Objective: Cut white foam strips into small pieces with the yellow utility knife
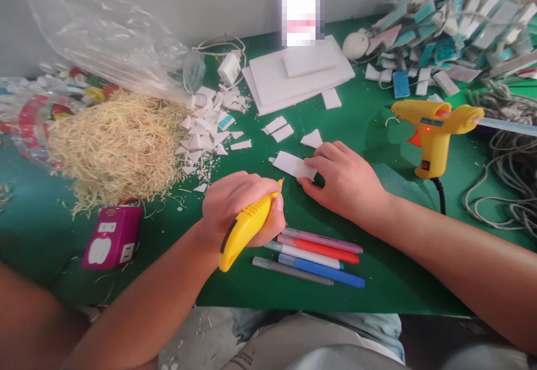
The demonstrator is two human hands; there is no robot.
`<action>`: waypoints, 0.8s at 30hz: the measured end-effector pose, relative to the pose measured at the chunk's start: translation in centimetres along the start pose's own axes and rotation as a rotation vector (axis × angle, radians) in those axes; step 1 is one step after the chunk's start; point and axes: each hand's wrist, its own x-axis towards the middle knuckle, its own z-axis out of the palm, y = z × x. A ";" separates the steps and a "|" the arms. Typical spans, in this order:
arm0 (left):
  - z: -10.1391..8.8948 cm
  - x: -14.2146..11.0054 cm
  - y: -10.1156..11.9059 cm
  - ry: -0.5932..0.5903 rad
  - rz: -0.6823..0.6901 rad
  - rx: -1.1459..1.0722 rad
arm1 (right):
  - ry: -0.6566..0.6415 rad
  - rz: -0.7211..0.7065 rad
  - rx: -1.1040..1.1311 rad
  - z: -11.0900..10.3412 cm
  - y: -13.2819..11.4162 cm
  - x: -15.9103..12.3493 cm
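My left hand point(239, 207) is closed around a yellow utility knife point(251, 221). The knife slants up and to the right, its tip low over the green table, just short of a small white foam board strip point(292, 165). At the strip's right end, my right hand point(344, 177) pinches it between thumb and fingers. The far side of that grip is partly hidden. Beyond the strip lie two narrow white pieces point(280, 129) and a pointed white offcut point(311, 138). Several coloured markers point(321, 247) rest side by side below my hands.
A yellow hot glue gun point(434, 135) stands at the right with its red light on. White foam sheets point(268, 82) lie at the back. Wood shavings point(117, 146), white scraps point(203, 126) and a magenta box point(112, 237) occupy the left. Tangled cords point(499, 185) fill the right edge.
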 end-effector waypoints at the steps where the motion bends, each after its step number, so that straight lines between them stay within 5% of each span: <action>1: 0.0 -0.1 -0.1 0.021 0.009 0.002 | 0.010 0.001 -0.004 0.0 0.0 0.0; 8: 0.7 -0.8 -1.6 0.187 -0.107 0.104 | 0.228 -0.077 0.073 -0.4 0.1 -0.2; 24: 1.5 -0.9 -1.9 0.171 -0.063 0.050 | 0.521 -0.252 0.259 0.1 0.6 -0.3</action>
